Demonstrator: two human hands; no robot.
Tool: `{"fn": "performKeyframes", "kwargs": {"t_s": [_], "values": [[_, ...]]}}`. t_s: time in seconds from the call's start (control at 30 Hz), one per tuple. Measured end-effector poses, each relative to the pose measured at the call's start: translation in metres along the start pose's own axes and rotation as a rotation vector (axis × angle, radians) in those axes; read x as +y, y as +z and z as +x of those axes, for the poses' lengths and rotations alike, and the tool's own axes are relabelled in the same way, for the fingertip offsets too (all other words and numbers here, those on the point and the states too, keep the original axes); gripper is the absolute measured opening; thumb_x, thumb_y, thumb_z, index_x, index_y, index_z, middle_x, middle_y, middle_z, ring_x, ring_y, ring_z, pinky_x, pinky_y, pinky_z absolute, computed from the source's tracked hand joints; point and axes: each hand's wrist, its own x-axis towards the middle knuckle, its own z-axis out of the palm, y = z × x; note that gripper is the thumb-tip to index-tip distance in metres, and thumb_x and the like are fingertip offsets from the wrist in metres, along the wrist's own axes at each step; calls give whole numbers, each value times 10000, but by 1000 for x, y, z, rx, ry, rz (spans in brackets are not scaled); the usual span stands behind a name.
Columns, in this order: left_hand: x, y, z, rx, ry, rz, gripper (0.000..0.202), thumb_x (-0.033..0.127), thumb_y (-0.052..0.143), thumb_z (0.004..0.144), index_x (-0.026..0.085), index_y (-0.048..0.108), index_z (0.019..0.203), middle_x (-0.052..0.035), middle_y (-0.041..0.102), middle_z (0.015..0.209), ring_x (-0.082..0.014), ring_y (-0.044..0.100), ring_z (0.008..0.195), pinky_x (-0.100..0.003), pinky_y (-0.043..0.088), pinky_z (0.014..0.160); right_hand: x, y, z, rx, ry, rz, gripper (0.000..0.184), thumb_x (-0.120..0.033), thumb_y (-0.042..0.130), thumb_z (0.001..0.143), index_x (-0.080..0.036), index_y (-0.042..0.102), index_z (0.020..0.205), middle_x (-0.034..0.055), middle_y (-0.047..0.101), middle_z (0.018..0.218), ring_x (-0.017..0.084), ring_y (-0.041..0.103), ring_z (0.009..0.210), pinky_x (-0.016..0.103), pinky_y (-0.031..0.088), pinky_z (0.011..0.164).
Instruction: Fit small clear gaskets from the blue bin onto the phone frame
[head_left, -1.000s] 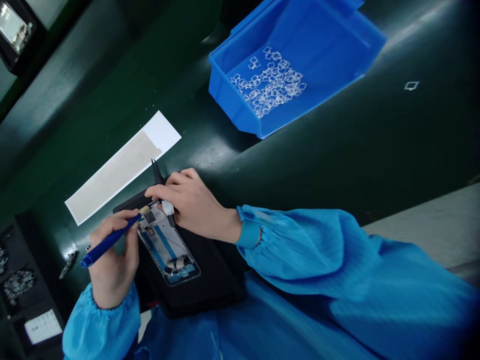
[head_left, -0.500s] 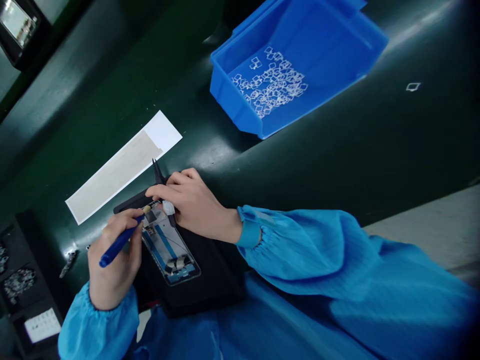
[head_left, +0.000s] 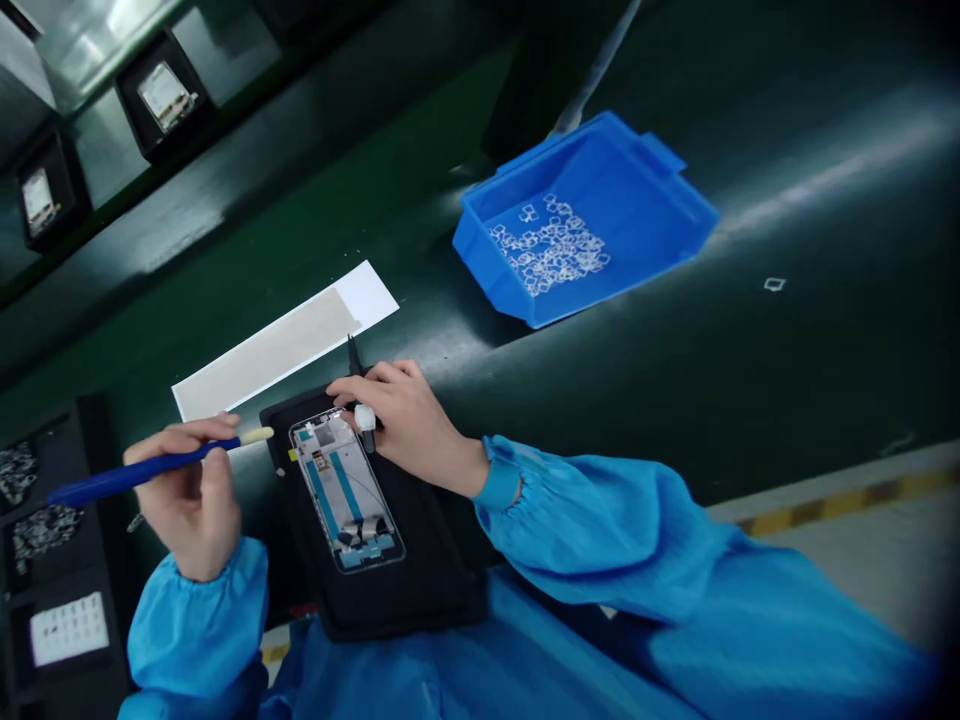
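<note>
Our left hand (head_left: 187, 495) has its grip closed on a blue plastic stick with a cream swab tip (head_left: 150, 467), lifted off to the left with the tip just short of the black rectangular holder pad (head_left: 427, 570), leaving the work uncovered. The open phone frame with blue strips (head_left: 346, 492) lies face up in that pad. Our right hand (head_left: 409, 425) rests on its top edge, we judge to steady it, grip closed on thin black tweezers (head_left: 354, 352) tucked under the fingers, a white finger cot (head_left: 365, 417) on one fingertip. Beyond, on the dark green surface (head_left: 750, 400), lie a white paper strip (head_left: 285, 342) and, well apart, a blue plastic bin (head_left: 675, 200) of small white square rings (head_left: 551, 245); black trays (head_left: 45, 525) crowd the left side
</note>
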Motion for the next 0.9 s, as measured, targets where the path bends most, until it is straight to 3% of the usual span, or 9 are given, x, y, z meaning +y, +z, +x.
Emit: {"fn": "performKeyframes", "kwargs": {"t_s": [0.03,0.1,0.2,0.3,0.47,0.63,0.9], "values": [[-2,-2,-3,-51,24,70,108,141,540,869,228,485,903,7,594,779,-176,652,749,-361,563,766,0,0,0,8,-3,7,313,-15,511,884,-183,591,1136,35,734,955,212,552,828,347,300,753],[-8,-4,-13,-263,91,269,95,136,502,881,217,552,881,-2,590,759,-159,622,676,-281,522,642,-1,-1,-1,34,-2,45,328,-13,461,908,-180,589,1159,36,742,949,210,569,821,355,320,760],[-18,3,-29,-487,274,529,228,159,514,900,224,629,1085,-2,626,765,-143,615,609,-243,439,521,-1,-4,-1,121,25,176,299,-113,440,975,-196,586,1221,30,741,895,206,615,824,365,376,788],[-21,13,-36,-531,365,703,357,167,525,909,227,609,1250,8,616,724,-139,605,556,-265,383,468,1,-6,1,260,58,302,281,-269,453,1013,-228,606,1246,44,711,956,196,629,818,354,449,773],[-20,17,-33,-606,387,842,377,150,515,901,238,651,1241,3,595,702,-139,582,522,-284,342,433,8,-2,3,403,97,406,286,-383,452,1018,-228,643,1163,64,678,1036,192,643,889,344,517,765],[-27,15,-37,-600,385,802,367,181,511,928,272,640,1259,3,600,700,-128,594,556,-256,379,473,8,1,2,398,192,515,266,-420,508,990,-213,635,1098,53,697,1008,167,672,842,300,552,698],[-18,16,-23,-763,149,715,455,140,609,839,305,636,1262,4,701,834,-158,672,647,-242,426,485,6,0,0,356,222,467,169,-347,606,941,-215,688,1008,37,711,931,177,678,817,329,552,748]]}}
